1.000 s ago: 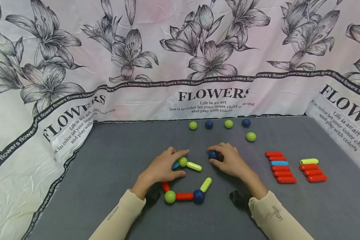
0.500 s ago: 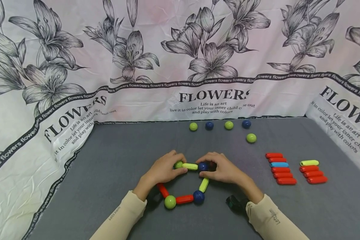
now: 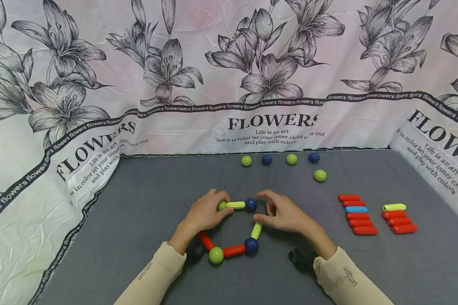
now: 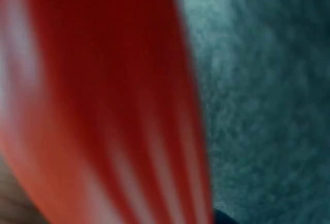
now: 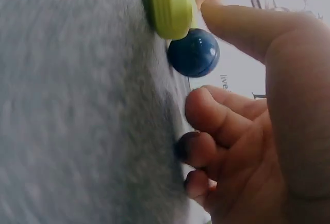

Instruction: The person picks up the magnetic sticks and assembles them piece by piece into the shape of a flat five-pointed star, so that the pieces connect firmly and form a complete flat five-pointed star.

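Toy rods and balls form a chain curving round in a near ring. My left hand pinches the green ball at its upper left, mostly hidden by my fingers. From it a yellow-green rod runs right to a blue ball. My right hand is beside that ball, fingers loosely bent and holding nothing, thumb tip at the upper end of another yellow-green rod. Below are a second blue ball, a red rod, a green ball and another red rod, which partly passes under my left hand.
Loose green balls and blue balls line the back of the grey table. On the right lie two columns of rods, mostly red, with one blue and one yellow-green. A flower-printed cloth hangs behind.
My right hand brought the blue ball left to the yellow-green rod's end and has let it go. My left hand took hold of the green ball; the joined upper pieces shifted slightly left.
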Available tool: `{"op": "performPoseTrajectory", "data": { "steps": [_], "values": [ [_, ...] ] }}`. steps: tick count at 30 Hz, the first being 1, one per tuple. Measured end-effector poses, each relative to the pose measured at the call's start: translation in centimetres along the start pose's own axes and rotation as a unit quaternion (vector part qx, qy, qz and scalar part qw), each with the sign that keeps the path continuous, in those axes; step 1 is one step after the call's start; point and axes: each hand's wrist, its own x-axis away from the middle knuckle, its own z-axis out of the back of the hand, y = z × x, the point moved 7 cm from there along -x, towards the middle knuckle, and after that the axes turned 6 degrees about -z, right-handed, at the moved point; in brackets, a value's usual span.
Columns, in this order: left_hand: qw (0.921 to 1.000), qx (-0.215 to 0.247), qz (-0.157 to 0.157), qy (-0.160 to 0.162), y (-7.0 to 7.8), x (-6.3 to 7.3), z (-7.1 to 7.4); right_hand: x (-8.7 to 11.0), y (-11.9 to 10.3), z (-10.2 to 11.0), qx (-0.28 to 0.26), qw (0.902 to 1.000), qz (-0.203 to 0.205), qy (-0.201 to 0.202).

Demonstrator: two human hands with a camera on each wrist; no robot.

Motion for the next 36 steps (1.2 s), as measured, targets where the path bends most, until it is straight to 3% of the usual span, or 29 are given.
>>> {"op": "performPoseTrajectory", "data": {
  "steps": [4, 9, 18, 27, 31, 36],
  "values": [
    [0.9981, -0.020, 0.049, 0.032, -0.6, 0.2, 0.5, 0.2, -0.4, -0.6, 0.026, 0.9982, -0.042, -0.032],
    [0.9968, -0.023, 0.065, 0.041, -0.9, 0.3, 0.7, 0.3, -1.7, -1.7, 0.027, 0.9981, -0.042, -0.037],
    [0.9994, 0.007, 0.034, -0.003, -0.9, 0.2, 0.8, 0.2, -2.0, -1.5, -0.021, 0.9971, -0.045, 0.057],
    [0.9993, 0.018, 0.015, -0.028, -0.3, 0.1, 0.5, 0.0, -1.8, -1.5, -0.033, 0.9960, -0.026, 0.078],
    [0.9972, 0.038, -0.004, -0.065, -0.6, 0.2, 0.5, -0.1, -1.5, -1.2, -0.038, 0.9941, -0.015, 0.101],
    [0.9897, 0.067, -0.053, -0.115, -0.3, 0.3, 0.6, -0.2, -0.6, -0.1, -0.039, 0.9860, -0.005, 0.162]
  ]
}}
